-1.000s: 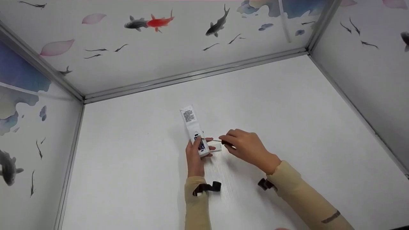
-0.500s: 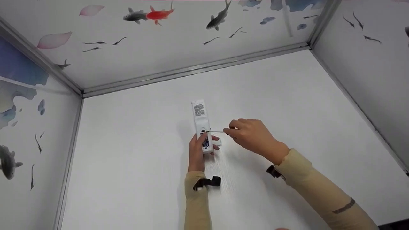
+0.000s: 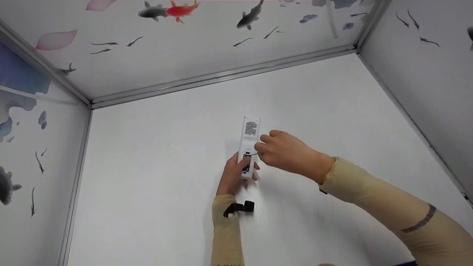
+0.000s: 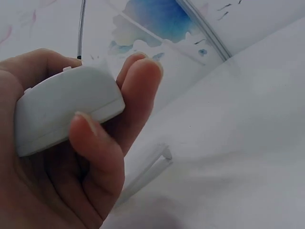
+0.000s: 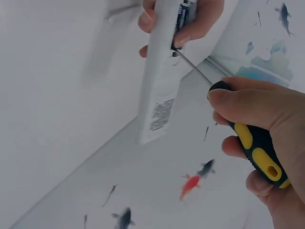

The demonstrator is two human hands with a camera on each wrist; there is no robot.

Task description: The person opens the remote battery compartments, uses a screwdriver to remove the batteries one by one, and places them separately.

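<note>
My left hand (image 3: 232,173) holds a white remote control (image 3: 249,141) back side up, with its battery compartment uncovered and dark batteries (image 5: 180,19) inside. The left thumb presses at the compartment while the other fingers wrap the far side. In my right hand (image 3: 286,152) is a screwdriver (image 5: 259,155) with a black and yellow handle, gripped between thumb and curled fingers. Its thin shaft points into the end of the compartment, the tip right by the left thumb. On the table below, a white battery cover (image 4: 148,172) shows in the left wrist view; the head view hides it.
A white table (image 3: 155,184) spreads below both hands. Panels printed with fish, such as the back wall (image 3: 207,48), enclose it along grey metal edging (image 3: 221,78). A black camera mount (image 3: 248,206) juts from the left sleeve.
The remote control has shifted right in the head view and turned more upright, left hand with it. The right hand has risen slightly, and the screwdriver's shaft has stayed at the compartment.
</note>
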